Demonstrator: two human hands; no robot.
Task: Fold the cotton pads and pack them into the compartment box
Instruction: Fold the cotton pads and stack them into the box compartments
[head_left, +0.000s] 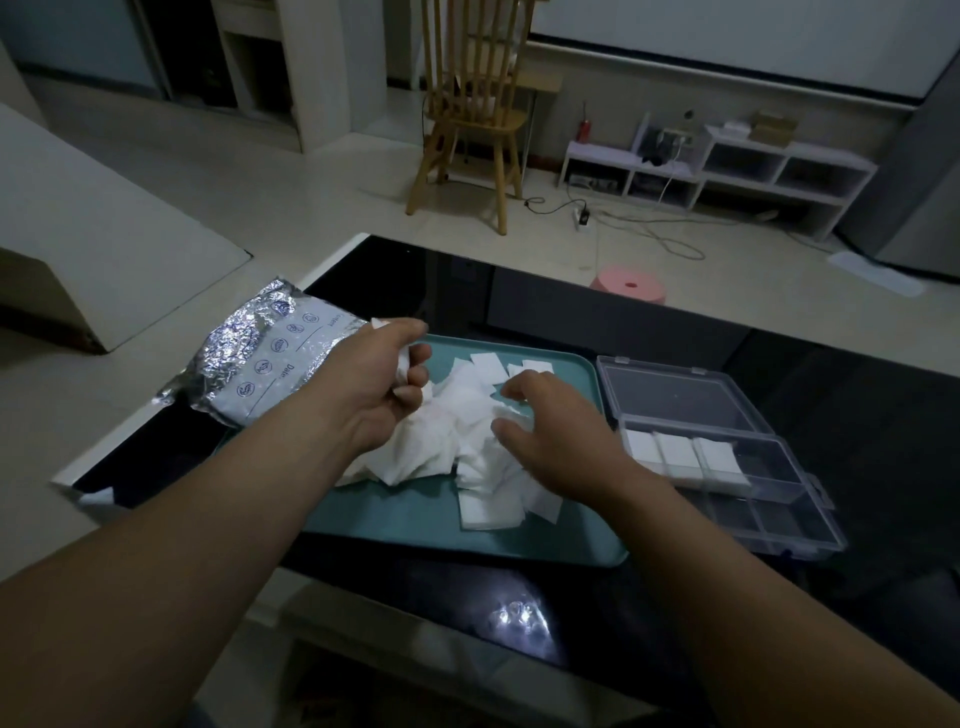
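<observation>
the left hand is clenched round a bunch at the far edge of the heap of cotton pads. the right hand is spread loosely with fingertips on the heap, nothing grasped. the heap lies beneath both hands on a teal tray. the pads are judged light, soft, limp and easily crumpled, so one is best pinched at an edge. right of the right hand, the clear compartment box stands open, three cells filled. left of the left hand, a foil pouch lies on the dark worktop.
</observation>
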